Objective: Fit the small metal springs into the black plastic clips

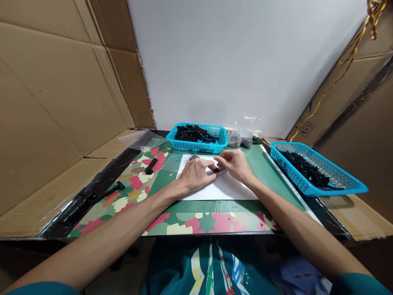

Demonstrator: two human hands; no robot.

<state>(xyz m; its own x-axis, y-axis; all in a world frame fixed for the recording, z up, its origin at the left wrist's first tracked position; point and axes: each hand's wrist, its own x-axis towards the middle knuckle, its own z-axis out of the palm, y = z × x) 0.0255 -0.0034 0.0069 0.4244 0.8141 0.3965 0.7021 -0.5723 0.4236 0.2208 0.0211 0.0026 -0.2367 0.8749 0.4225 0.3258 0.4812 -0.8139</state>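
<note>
My left hand [198, 174] rests over a white sheet [215, 190], its thumb and fingers closed on a small black plastic part [218, 170]. My right hand [235, 164] meets it from the other side, fingers pinched just above the part. Something thin seems to stand between the right fingertips, but it is too small to name. Beyond my left knuckles lies a small pile of tiny metal pieces [193, 157] on the sheet, partly hidden by the hand.
A blue basket [196, 146] of black parts stands at the back, another blue basket [346, 176] at the right. Between them sit clear bags [242, 139] of small metal pieces. Two black parts [151, 166] lie to the left. Cardboard walls [61, 82] flank the table.
</note>
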